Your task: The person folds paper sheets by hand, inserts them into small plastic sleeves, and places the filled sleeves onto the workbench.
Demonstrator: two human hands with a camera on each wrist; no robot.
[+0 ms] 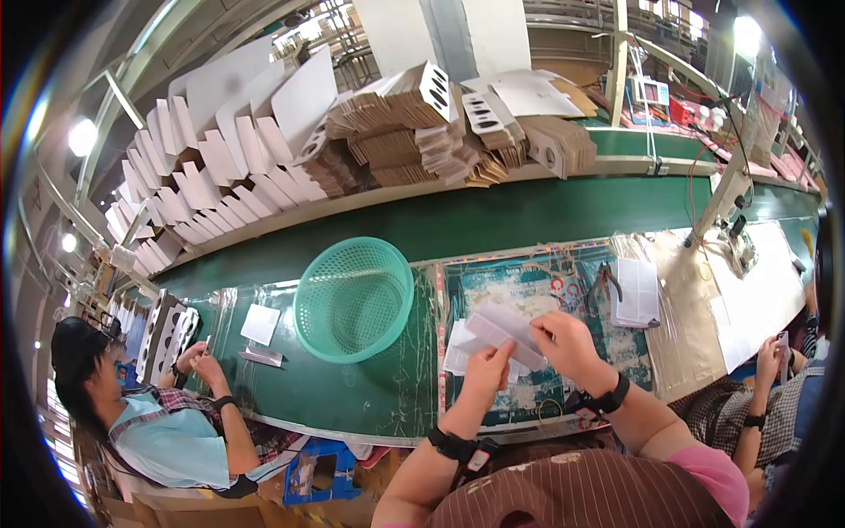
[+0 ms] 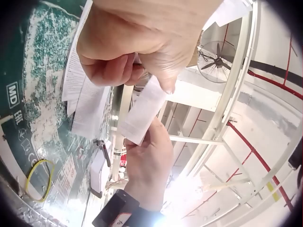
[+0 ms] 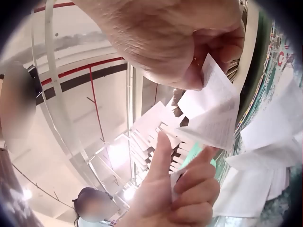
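Observation:
Both hands hold a partly folded white printed sheet (image 1: 498,326) above the table. The left hand (image 1: 486,377) pinches its lower left end between thumb and fingers; in the left wrist view the sheet (image 2: 145,109) shows as a narrow strip below the left hand (image 2: 137,42). My right hand (image 1: 568,345) grips the right end with curled fingers, and in the right wrist view the right hand (image 3: 175,42) holds a corner of the sheet (image 3: 213,111). More printed sheets (image 1: 457,359) lie on the table beneath, partly covered by the hands.
A green basket (image 1: 354,301) stands left on the green table (image 1: 352,400). Pliers (image 1: 606,280) and a paper stack (image 1: 636,295) lie to the right, a yellow rubber band (image 2: 40,180) near the front. Cardboard dividers (image 1: 387,132) fill the shelf behind. People sit on both sides.

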